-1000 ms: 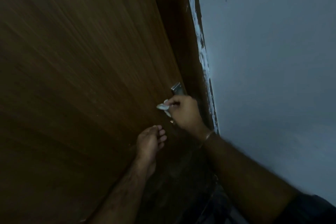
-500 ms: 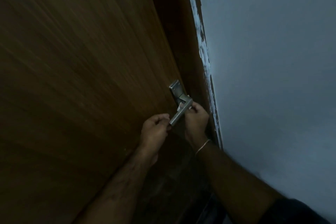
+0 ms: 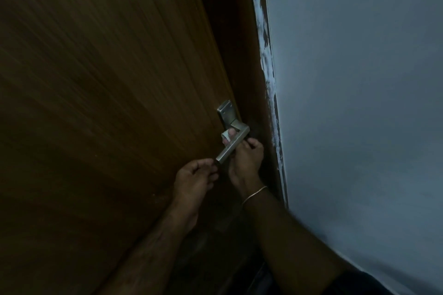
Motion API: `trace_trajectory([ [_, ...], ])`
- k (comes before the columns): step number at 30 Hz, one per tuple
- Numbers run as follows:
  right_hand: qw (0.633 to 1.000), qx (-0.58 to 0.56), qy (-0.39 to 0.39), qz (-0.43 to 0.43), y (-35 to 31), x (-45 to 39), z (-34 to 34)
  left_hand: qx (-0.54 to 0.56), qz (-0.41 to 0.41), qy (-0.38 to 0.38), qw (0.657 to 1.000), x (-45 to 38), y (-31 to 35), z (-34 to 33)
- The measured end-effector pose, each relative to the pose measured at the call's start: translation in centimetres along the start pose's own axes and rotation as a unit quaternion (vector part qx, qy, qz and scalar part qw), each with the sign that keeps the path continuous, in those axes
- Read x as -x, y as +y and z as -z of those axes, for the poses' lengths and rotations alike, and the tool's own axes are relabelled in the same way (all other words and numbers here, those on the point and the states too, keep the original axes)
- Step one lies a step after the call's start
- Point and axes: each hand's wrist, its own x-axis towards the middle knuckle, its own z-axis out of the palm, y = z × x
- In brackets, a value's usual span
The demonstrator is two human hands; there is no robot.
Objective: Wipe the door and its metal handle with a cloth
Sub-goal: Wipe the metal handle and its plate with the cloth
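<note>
The dim head view shows a brown wooden door (image 3: pixel 107 103) with a metal handle (image 3: pixel 233 142) near its right edge, the lever angled down to the left. The left hand (image 3: pixel 195 181) pinches the lever's free end with curled fingers. The right hand (image 3: pixel 244 163) reaches behind the lever and grips a pale cloth (image 3: pixel 225 136), pressed against the handle below its plate. A thin bangle (image 3: pixel 254 195) circles the right wrist. A grey wall (image 3: pixel 359 103) stands right of the frame.
</note>
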Motion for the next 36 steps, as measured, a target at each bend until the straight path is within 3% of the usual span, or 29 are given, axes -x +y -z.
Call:
trace_trajectory([
  [2, 1.0, 0.008, 0.011, 0.024, 0.5, 0.1, -0.3, -0.003, 0.003, 0.001, 1.0, 0.0, -0.4, 0.1],
  [6, 0.982, 0.152, -0.014, 0.111, 0.6, -0.6, 0.4, -0.012, 0.002, 0.008, 1.0, 0.0, -0.5, 0.4],
  [9, 0.96, 0.251, -0.029, 0.118, 0.6, -1.5, 2.2, -0.017, 0.007, 0.003, 1.0, 0.3, -0.3, 0.4],
  [11, 0.948, 0.306, 0.008, 0.092, 0.7, -2.0, 4.4, -0.02, 0.014, 0.0, 1.0, 0.6, -0.1, 0.6],
  [14, 0.962, 0.264, 0.052, 0.046, -0.6, -2.0, 6.7, -0.014, 0.022, 0.002, 1.0, 1.2, 0.4, 1.1],
  [16, 0.955, 0.277, 0.036, 0.103, -2.2, -1.5, 6.6, -0.009, 0.019, 0.006, 1.0, 1.3, 0.8, 1.2],
  [18, 0.91, 0.354, -0.018, 0.214, -4.2, -0.6, 5.6, -0.002, 0.015, 0.008, 1.0, 1.6, 1.3, 0.9],
  [19, 0.868, 0.405, -0.066, 0.281, -5.1, 0.0, 4.8, 0.002, 0.014, 0.008, 1.0, 1.9, 1.7, 0.5],
  [21, 0.747, 0.517, -0.158, 0.386, -6.5, 0.4, 3.2, 0.004, 0.013, 0.009, 1.0, 2.2, 2.3, -0.4],
  [23, 0.652, 0.603, -0.191, 0.418, -7.2, 0.5, 1.9, 0.0, 0.013, 0.01, 1.0, 2.5, 2.7, -1.1],
  [27, 0.591, 0.679, -0.178, 0.399, -7.1, 1.1, 0.6, -0.006, 0.013, 0.026, 1.0, 2.3, 2.9, -1.6],
  [31, 0.501, 0.735, -0.246, 0.385, -3.7, 4.7, -0.2, 0.053, 0.048, 0.043, 0.997, 2.4, 3.3, -1.5],
  [35, 0.535, 0.735, -0.386, 0.16, -2.0, 7.9, 3.2, 0.108, 0.109, 0.046, 0.987, 3.1, 3.0, -0.7],
  [36, 0.584, 0.709, -0.372, 0.135, -2.9, 7.9, 4.3, 0.105, 0.111, 0.045, 0.987, 3.1, 3.0, -0.5],
])
